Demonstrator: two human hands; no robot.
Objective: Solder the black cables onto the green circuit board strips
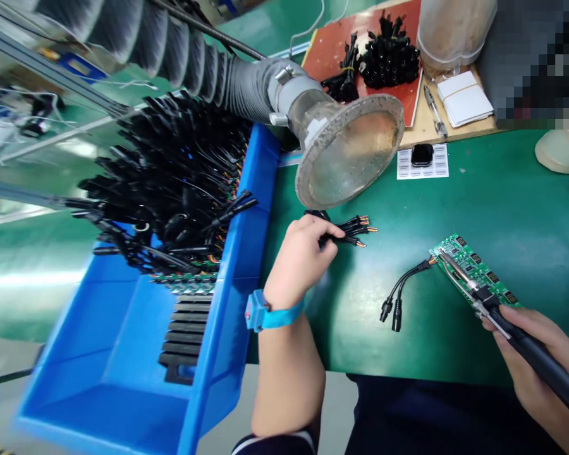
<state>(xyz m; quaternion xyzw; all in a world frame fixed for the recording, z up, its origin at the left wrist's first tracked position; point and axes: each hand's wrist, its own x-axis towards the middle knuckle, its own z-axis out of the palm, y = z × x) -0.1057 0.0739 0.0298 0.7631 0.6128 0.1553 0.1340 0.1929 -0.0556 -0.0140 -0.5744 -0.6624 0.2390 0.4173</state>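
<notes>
Blue bin (246, 253) (heaped with cables (171, 170)) and hood (351, 155) crowd the left hand (303, 256).

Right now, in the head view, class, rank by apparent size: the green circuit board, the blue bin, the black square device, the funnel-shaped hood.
1. blue bin
2. funnel-shaped hood
3. green circuit board, partly covered
4. black square device

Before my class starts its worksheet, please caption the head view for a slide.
Right hand holds a soldering iron over a green circuit board while the left fingers touch black cables.
</notes>
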